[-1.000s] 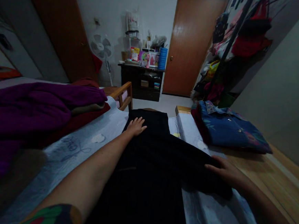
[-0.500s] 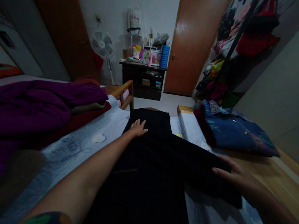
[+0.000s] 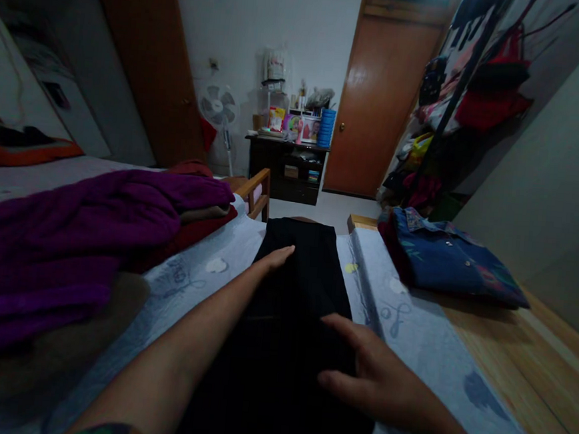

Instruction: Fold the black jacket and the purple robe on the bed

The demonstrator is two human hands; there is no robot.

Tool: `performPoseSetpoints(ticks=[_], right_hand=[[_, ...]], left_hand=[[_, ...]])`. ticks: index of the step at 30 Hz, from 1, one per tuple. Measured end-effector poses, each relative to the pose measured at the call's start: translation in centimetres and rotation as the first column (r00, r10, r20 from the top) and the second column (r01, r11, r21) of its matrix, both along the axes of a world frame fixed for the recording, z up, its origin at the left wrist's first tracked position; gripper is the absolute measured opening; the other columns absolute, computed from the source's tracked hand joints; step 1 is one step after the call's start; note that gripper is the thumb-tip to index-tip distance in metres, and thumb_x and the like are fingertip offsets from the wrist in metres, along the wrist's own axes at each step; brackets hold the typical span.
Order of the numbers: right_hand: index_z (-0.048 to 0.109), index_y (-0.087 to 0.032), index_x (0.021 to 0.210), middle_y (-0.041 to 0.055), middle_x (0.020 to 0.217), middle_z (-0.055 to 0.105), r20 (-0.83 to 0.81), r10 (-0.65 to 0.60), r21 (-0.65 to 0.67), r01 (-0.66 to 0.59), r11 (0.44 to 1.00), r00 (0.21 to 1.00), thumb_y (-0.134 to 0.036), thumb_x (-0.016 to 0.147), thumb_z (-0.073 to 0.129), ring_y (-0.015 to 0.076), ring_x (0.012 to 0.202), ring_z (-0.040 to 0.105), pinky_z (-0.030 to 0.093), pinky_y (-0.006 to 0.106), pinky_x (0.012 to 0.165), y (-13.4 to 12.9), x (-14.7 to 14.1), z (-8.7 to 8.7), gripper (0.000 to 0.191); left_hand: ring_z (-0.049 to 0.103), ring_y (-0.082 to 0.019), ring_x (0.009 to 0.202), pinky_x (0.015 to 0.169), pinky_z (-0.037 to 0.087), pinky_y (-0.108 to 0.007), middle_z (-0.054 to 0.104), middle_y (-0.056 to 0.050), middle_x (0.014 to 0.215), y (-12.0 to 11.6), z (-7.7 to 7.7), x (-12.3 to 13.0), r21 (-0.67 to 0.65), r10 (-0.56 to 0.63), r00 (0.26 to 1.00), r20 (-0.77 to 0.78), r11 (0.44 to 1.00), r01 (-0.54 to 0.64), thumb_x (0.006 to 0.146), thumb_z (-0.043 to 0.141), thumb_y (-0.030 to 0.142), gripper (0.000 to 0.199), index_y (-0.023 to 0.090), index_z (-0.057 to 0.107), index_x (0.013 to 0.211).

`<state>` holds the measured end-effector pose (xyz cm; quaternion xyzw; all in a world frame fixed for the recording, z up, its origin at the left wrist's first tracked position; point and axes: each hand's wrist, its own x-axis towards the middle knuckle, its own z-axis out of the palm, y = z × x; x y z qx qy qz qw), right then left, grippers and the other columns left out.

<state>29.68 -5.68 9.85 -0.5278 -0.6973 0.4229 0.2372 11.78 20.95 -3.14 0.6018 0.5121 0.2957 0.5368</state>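
Note:
A black garment (image 3: 300,392) lies lengthwise down the middle of the bed, too dark for its kind to be certain. My left hand (image 3: 279,257) rests on its upper part, seen edge-on with the fingers stretched forward. Lower down, at the right side of the cloth, is my right hand (image 3: 367,370). Its thumb and index finger are spread apart over the fabric, and the other fingers are partly hidden. A flap running to the right now lies across the body of the garment.
Purple clothing (image 3: 84,214) is heaped on the left over dark red and brown cloth. A folded blue floral shirt (image 3: 457,257) sits on a pile at right, above a wooden board (image 3: 500,340). Beyond the light patterned bedsheet (image 3: 393,305) stand a fan (image 3: 218,108) and a dark cabinet (image 3: 285,176).
My right hand has moved left, bringing the black sleeve-like flap from the right side in over the garment. The left hand stays on the upper part, fingers now closer together. The view has shifted slightly.

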Motion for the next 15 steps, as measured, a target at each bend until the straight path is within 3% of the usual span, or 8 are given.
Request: performPoseSetpoints(ticks=[4, 8, 12, 15], right_hand=[[0.060, -0.022, 0.120, 0.0059, 0.115, 0.064, 0.185, 0.146, 0.058, -0.160, 0.985, 0.972, -0.024, 0.072, 0.065, 0.0214, 0.106, 0.059, 0.045, 0.031, 0.093, -0.6, -5.2, -0.4, 0.048], [0.062, -0.020, 0.110, 0.0057, 0.106, 0.065, 0.286, 0.237, 0.067, -0.266, 0.962, 0.928, -0.027, 0.072, 0.063, 0.0208, 0.095, 0.062, 0.047, 0.029, 0.081, -0.7, -8.8, -2.4, 0.038], [0.061, -0.018, 0.116, 0.0095, 0.110, 0.065, 0.354, 0.377, -0.005, -0.401, 0.916, 0.856, -0.038, 0.072, 0.066, 0.0249, 0.095, 0.062, 0.047, 0.031, 0.078, 0.2, -10.2, -4.2, 0.049], [0.064, -0.018, 0.112, 0.0076, 0.102, 0.067, 0.213, 0.518, -0.137, -0.500, 0.855, 0.828, -0.057, 0.070, 0.069, 0.0221, 0.085, 0.063, 0.046, 0.027, 0.068, 2.2, -9.1, -4.6, 0.057]], left_hand=[[0.065, -0.027, 0.107, 0.089, 0.052, -0.037, 0.070, -0.013, 0.112, -0.2, 1.1, -1.0, -0.159, 0.035, 0.986, 0.165, 0.987, -0.008, 0.083, 0.054, 0.062, 0.058, 0.018, 0.062, 0.120], [0.070, -0.025, 0.090, 0.079, 0.056, -0.035, 0.072, -0.011, 0.101, -0.1, 1.5, -1.6, -0.184, 0.042, 0.977, 0.209, 0.983, -0.003, 0.077, 0.070, 0.038, 0.050, 0.016, 0.058, 0.121], [0.070, -0.021, 0.077, 0.073, 0.057, -0.033, 0.072, -0.007, 0.092, 0.0, 1.0, -1.8, -0.167, 0.090, 0.984, 0.153, 0.984, -0.064, 0.067, 0.071, 0.014, 0.050, 0.018, 0.059, 0.116], [0.069, -0.021, 0.073, 0.068, 0.057, -0.033, 0.072, -0.005, 0.088, -0.2, 0.4, -2.3, -0.167, 0.120, 0.989, 0.082, 0.980, -0.106, 0.068, 0.063, 0.010, 0.048, 0.018, 0.059, 0.115]])
